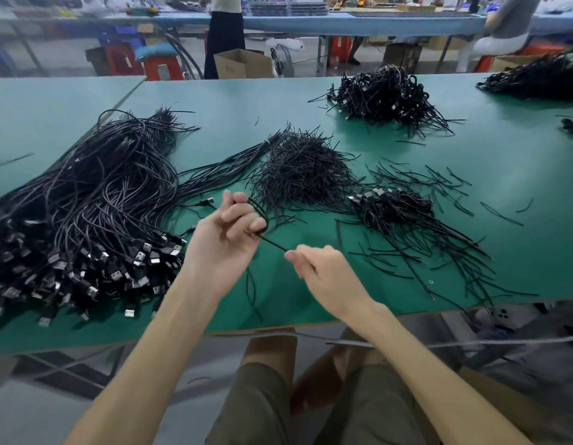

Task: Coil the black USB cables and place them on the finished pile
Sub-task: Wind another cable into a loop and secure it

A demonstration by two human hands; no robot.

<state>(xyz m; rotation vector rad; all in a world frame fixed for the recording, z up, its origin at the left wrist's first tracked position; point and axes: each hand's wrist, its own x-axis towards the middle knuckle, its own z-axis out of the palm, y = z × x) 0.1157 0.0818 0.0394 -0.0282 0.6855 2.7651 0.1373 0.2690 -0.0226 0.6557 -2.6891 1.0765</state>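
Black USB cable (pixel 272 243) runs taut between your two hands, just above the green table (pixel 214 101). Your left hand (pixel 225 239) grips it with curled fingers (pixel 237 214), and a loop of the cable arcs over the outer side of those fingers before it comes back under your fingertips. Your right hand (pixel 323 271) pinches the same cable between thumb and forefinger, the other fingers folded in toward the palm. The straight stretch of cable spans the short gap between your left fingertips and your right thumb.

A single USB plug (pixel 208 201) lies on the table just past your left knuckles; you cannot tell from here whether it belongs to the cable you hold. To the outer side of your left fingers sprawls a big heap of loose cables (pixel 86 203), plugs bunched toward the near edge. Straight ahead of your left fingertips sits a mound of short black ties (pixel 304 171). Ahead of your right fingers and off to their outer side lies a small pile of coiled cables (pixel 397 207), with stray ties scattered round it. Far beyond both sets of fingertips rests a larger pile of coiled cables (pixel 381 94). A cardboard box (pixel 243 64) stands on the floor behind the table.
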